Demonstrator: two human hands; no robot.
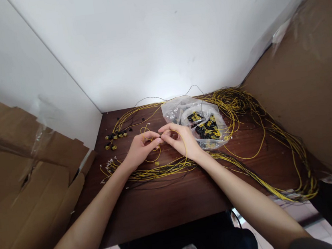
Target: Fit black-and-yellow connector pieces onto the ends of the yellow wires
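Observation:
My left hand (145, 146) and my right hand (182, 138) meet fingertip to fingertip above the middle of the table. Each is closed in a pinch on a thin wire (160, 152), whose yellow loops hang beneath and around the fingers. Something small and dark shows between the fingertips, too small to name. Just below the hands lies a loose yellow connector piece (157, 163). Close behind my right hand, an open clear plastic bag (171, 107) holds many black and yellow connector pieces (210, 128).
A bundle of yellow and black wires (252, 182) runs under my forearms, with white-tipped ends (110, 163) at left. Wires with yellow connectors (120, 135) lie at the back left. Tangled wire (231, 98) fills the back right. Cardboard (309, 82) and a white wall (155, 41) enclose the brown table (164, 209).

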